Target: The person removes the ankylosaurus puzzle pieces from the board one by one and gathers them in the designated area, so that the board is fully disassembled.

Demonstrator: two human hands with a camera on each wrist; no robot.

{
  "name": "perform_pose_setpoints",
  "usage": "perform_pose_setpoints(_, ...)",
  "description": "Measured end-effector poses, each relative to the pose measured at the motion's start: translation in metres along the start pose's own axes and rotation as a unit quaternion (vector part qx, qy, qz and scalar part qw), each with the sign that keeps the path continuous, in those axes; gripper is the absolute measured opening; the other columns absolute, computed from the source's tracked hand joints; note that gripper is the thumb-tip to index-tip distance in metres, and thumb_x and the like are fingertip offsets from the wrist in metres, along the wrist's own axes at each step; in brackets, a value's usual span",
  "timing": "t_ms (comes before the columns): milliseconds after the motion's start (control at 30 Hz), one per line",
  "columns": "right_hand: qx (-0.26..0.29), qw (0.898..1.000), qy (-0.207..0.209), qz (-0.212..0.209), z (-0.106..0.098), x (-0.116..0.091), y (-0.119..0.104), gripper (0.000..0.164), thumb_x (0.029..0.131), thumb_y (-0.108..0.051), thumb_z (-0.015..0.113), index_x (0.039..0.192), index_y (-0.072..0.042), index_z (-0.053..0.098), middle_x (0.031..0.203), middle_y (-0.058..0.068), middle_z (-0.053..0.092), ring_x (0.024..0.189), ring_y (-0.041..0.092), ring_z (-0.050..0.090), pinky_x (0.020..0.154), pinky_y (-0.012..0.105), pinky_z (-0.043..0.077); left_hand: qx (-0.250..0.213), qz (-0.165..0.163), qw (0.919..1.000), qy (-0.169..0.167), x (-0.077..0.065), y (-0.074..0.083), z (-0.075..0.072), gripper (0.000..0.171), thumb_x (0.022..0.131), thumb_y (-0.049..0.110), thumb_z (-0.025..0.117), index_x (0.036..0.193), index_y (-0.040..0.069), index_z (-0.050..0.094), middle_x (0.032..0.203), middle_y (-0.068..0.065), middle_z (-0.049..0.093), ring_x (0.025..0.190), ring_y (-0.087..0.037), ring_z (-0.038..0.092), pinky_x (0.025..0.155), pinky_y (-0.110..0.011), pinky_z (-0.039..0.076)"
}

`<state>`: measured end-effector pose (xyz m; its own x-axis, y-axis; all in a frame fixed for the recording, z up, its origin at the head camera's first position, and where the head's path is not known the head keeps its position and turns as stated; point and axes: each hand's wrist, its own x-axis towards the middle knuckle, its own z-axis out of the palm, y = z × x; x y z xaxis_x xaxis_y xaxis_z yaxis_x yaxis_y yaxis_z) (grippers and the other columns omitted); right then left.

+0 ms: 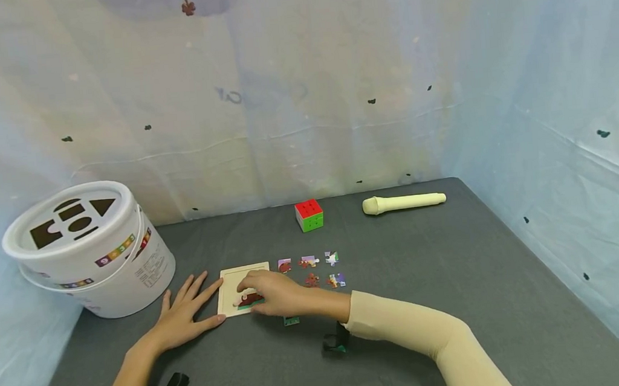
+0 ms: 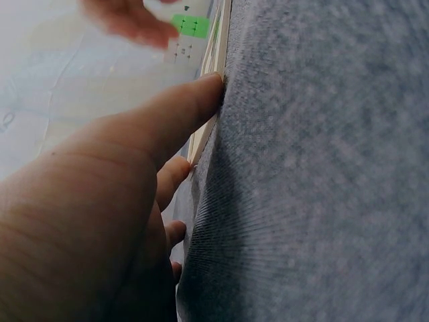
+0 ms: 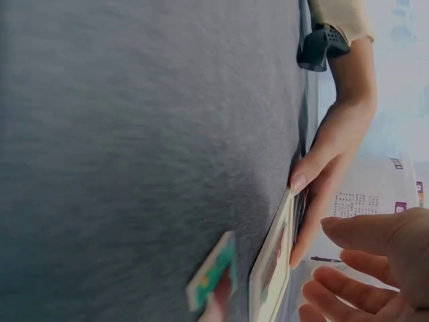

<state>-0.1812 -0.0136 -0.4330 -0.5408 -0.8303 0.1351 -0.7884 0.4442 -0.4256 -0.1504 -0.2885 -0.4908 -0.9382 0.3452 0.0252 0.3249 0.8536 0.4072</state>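
Note:
A square wooden puzzle tray (image 1: 231, 274) lies on the dark cloth, with dark red and green puzzle pieces (image 1: 249, 299) inside its lower part. My left hand (image 1: 182, 321) is spread flat beside it, thumb and index fingertip at the tray's left edge. Above the tray is my right hand (image 1: 278, 293), its fingers loosely bent and holding nothing in the right wrist view. To the tray's right lie several loose jigsaw pieces (image 1: 310, 261). One green piece (image 3: 213, 270) is close by the tray's near right corner, partly covered by the right forearm side in the head view.
A white bucket (image 1: 131, 280) with a shape-sorter lid (image 1: 66, 221) stands at the left. Toward the back are a red and green cube puzzle (image 1: 309, 215) and a pale yellow toy microphone (image 1: 404, 203). Pale sheeting (image 1: 302, 96) surrounds the table.

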Motion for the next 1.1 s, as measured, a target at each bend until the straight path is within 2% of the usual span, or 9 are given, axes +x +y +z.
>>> perform_pose_setpoints(167, -0.027, 0.999, -0.02, -0.03, 0.009, 0.022, -0.001, 0.037, 0.09, -0.012, 0.076, 0.126, -0.007, 0.066, 0.12, 0.002, 0.064, 0.102, 0.009, 0.061, 0.083, 0.012, 0.044, -0.008, 0.003, 1.0, -0.001, -0.002, 0.0, -0.001, 0.08, 0.089, 0.059, 0.066, 0.156, 0.027, 0.036, 0.162, -0.021, 0.02, 0.146, -0.052, 0.01, 0.1, -0.082, 0.0)
perform_pose_setpoints(300, -0.051, 0.997, -0.039, -0.049, 0.014, 0.033, 0.0, 0.038, 0.088, -0.012, 0.078, 0.124, -0.008, 0.068, 0.117, 0.003, 0.064, 0.096, 0.008, 0.058, 0.083, 0.012, 0.043, -0.011, 0.005, 0.9999, -0.001, -0.002, 0.0, 0.0, 0.08, 0.089, 0.059, 0.066, 0.156, 0.027, 0.037, 0.162, -0.02, 0.02, 0.146, -0.051, 0.009, 0.1, -0.082, 0.0)
perform_pose_setpoints(500, -0.075, 0.996, -0.04, -0.036, 0.018, 0.037, 0.0, 0.036, 0.088, -0.006, 0.076, 0.123, -0.009, 0.069, 0.113, 0.003, 0.065, 0.1, 0.011, 0.059, 0.087, 0.015, 0.044, -0.008, 0.004, 1.0, 0.001, -0.001, -0.001, 0.0, 0.081, 0.088, 0.06, 0.066, 0.156, 0.027, 0.037, 0.162, -0.02, 0.02, 0.147, -0.051, 0.009, 0.1, -0.081, 0.0)
perform_pose_setpoints(633, -0.071, 0.997, -0.035, -0.022, 0.02, 0.038, 0.002, 0.035, 0.087, -0.002, 0.075, 0.12, -0.009, 0.07, 0.109, 0.003, 0.065, 0.095, 0.011, 0.059, 0.082, 0.016, 0.045, -0.006, 0.001, 1.0, 0.0, -0.001, 0.0, -0.001, 0.081, 0.088, 0.06, 0.066, 0.156, 0.026, 0.037, 0.162, -0.02, 0.02, 0.146, -0.051, 0.01, 0.1, -0.081, -0.001)
perform_pose_setpoints(833, -0.052, 0.998, -0.038, -0.028, 0.022, 0.041, 0.006, 0.03, 0.086, 0.0, 0.075, 0.115, -0.008, 0.072, 0.104, 0.003, 0.065, 0.089, 0.009, 0.059, 0.078, 0.013, 0.043, -0.009, 0.002, 1.0, 0.0, -0.001, 0.002, -0.002, 0.081, 0.088, 0.059, 0.066, 0.156, 0.025, 0.037, 0.162, -0.021, 0.021, 0.146, -0.052, 0.01, 0.1, -0.082, -0.001)
perform_pose_setpoints(967, -0.033, 0.998, -0.049, -0.019, 0.023, 0.043, 0.007, 0.029, 0.087, -0.004, 0.076, 0.115, -0.007, 0.072, 0.1, 0.004, 0.064, 0.082, 0.007, 0.055, 0.072, 0.011, 0.04, -0.009, 0.003, 1.0, 0.0, -0.001, 0.002, -0.002, 0.081, 0.088, 0.059, 0.066, 0.156, 0.025, 0.037, 0.162, -0.022, 0.021, 0.146, -0.052, 0.01, 0.1, -0.082, -0.001)
perform_pose_setpoints(1100, -0.03, 0.998, -0.048, -0.009, 0.024, 0.045, 0.008, 0.028, 0.087, -0.008, 0.078, 0.114, -0.006, 0.072, 0.097, 0.003, 0.064, 0.079, 0.006, 0.054, 0.071, 0.012, 0.039, -0.009, 0.003, 1.0, -0.001, -0.001, 0.002, -0.002, 0.081, 0.088, 0.059, 0.066, 0.156, 0.024, 0.037, 0.162, -0.022, 0.021, 0.146, -0.052, 0.01, 0.1, -0.082, -0.001)
